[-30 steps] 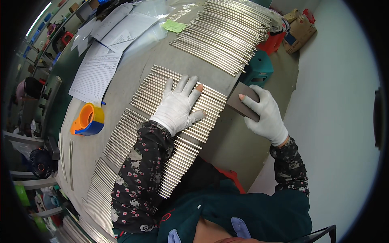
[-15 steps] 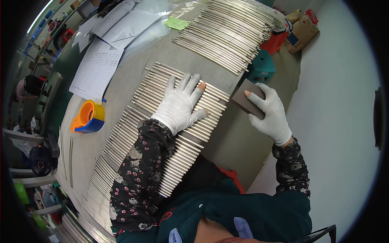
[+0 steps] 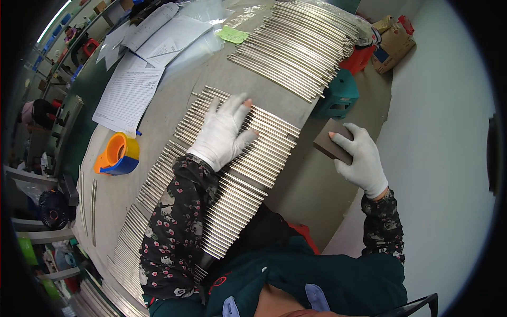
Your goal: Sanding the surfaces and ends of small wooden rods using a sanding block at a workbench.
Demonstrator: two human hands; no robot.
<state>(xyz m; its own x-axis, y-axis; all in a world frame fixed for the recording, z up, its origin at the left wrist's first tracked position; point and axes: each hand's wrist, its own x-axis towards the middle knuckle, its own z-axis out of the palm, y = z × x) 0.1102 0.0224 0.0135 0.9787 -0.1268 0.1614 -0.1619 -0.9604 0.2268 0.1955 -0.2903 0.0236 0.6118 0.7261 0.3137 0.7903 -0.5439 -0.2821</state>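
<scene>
The left hand (image 3: 222, 134), gloved and spread flat, is pressing down on the near row of metal rods (image 3: 248, 164) on the tabletop (image 3: 296, 195), holding nothing. The right hand (image 3: 362, 161) is closed on a dark sanding block (image 3: 331, 141), which has been lifting off the rod ends over the last second and is now hanging at three o'clock of the row, clear of it. The stroke appears finished or paused. A second rod bundle (image 3: 296, 50) is lying at twelve o'clock.
</scene>
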